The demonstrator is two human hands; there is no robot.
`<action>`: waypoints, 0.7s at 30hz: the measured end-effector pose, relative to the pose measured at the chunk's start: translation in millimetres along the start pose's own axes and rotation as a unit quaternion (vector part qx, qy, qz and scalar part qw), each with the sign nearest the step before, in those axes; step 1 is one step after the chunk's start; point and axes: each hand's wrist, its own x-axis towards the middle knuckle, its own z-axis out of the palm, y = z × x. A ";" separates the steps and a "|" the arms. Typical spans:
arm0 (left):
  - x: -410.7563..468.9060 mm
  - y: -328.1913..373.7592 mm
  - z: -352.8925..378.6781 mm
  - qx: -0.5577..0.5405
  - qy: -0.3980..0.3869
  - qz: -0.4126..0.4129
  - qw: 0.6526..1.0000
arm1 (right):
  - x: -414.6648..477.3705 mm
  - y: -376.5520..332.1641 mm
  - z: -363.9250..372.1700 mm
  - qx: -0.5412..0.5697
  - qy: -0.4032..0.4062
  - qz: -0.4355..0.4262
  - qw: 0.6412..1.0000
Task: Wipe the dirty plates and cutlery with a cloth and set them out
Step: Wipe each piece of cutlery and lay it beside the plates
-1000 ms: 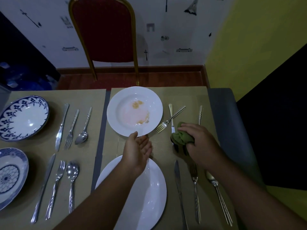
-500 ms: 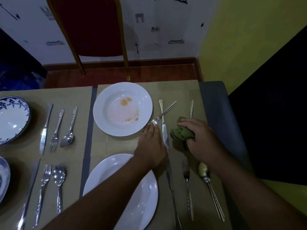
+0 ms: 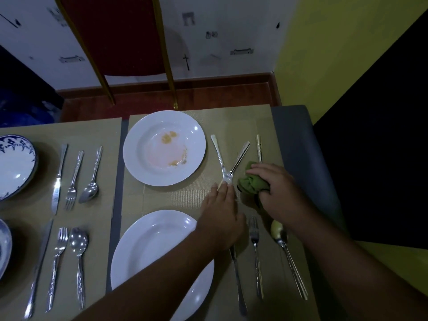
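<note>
Your right hand [image 3: 275,188] grip closed round green cloth [image 3: 251,183] near surface's right edge; left hand [image 3: 220,216] fingers flat, open, touching crossed knife [image 3: 220,158] and fork [image 3: 238,159] beside dirty plate [image 3: 139,163].

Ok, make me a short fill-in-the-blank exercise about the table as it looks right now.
1. The right hand grips a green ____.
2. The far white plate shows orange food ____.
3. The left hand has its fingertips on the crossed knife and ____.
4. The chair behind the table has a ____ back.

Missing words: cloth; stains; fork; red
</note>
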 end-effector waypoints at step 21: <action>34.7 1.6 -2.3 0.061 0.037 0.104 0.992 | -5.9 14.9 -13.8 0.004 0.022 0.004 1.000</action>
